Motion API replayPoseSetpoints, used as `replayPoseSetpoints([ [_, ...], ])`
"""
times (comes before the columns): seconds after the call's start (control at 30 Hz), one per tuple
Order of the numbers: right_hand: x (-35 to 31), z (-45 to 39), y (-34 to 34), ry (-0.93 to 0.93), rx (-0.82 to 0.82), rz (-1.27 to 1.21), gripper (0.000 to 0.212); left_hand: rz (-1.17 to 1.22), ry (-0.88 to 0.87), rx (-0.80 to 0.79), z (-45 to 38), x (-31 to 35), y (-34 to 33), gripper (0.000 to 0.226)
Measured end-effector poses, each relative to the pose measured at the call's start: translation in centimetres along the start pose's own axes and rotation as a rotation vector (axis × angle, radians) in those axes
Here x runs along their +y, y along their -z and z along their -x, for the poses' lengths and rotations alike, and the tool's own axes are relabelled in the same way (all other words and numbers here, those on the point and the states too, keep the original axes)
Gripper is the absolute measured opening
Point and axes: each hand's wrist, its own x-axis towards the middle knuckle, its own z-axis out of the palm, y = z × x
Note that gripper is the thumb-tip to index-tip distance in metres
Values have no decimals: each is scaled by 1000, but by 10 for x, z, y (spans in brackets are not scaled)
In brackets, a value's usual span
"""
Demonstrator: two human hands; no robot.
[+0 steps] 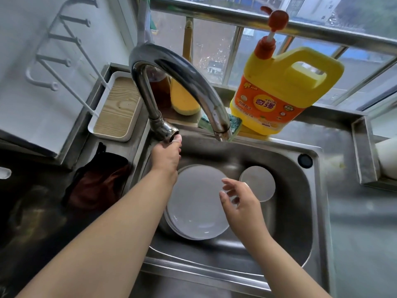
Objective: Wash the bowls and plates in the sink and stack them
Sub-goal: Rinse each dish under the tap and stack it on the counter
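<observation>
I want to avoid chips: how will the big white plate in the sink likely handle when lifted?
The plate looks glossy and glazed, so probably slippery once wet. It seems to lie on other plates, so its rim may be hard to get under. It looks ceramic, likely stiff and chip-prone against the steel sink.

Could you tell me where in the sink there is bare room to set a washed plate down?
Bare steel shows in the sink at its near right, between the right hand and the right wall. The left half is crowded: stacked plates fill it, with a small bowl behind.
</observation>
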Motion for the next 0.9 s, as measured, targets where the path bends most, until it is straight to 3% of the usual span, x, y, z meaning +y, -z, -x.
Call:
replayPoseSetpoints([
  [0.17, -1, -2, -1, -19, -8, -3, 28, -3, -81, 60, -2, -4, -2, 18],
  [0.33, -3, -5, -1, -140, -18, -95, 23, -121, -144, -29, -5, -9, 8, 21],
  [0.47, -16, -16, -10, -414, -1, -448, 17, -213, -84, -138, -2, -8, 22, 21],
  [0.67, -39, -47, -26, -819, 88, -1299, 27, -250, 112, -257, 35, -37, 32, 14],
  [0.9, -48, -59, -26, -912, 106, -1564, 33, -59, 229, -355, 63, -41, 23, 25],
])
